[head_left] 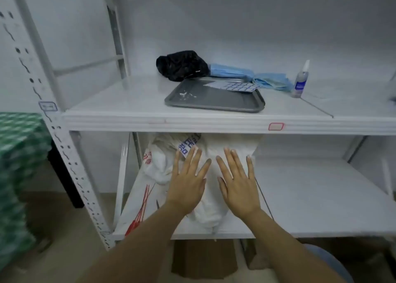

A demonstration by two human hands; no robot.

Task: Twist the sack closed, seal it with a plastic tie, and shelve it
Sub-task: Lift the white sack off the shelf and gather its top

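Note:
A white woven sack (233, 150) with red and blue print lies on the lower shelf (321, 197) of a white metal rack, its bulk reaching up to the underside of the shelf above. Its narrowed end (211, 220) points toward the front edge of the shelf. My left hand (187, 180) lies flat on the sack with fingers spread. My right hand (237, 182) presses flat beside it, fingers also apart. Neither hand grips anything. I cannot make out a plastic tie.
The upper shelf (128, 102) carries a grey metal tray (214, 97), a black crumpled bag (182, 65), blue fabric (252, 75) and a small spray bottle (301, 80). A green patterned bundle (17, 165) stands left of the rack. Cardboard (203, 259) lies on the floor below.

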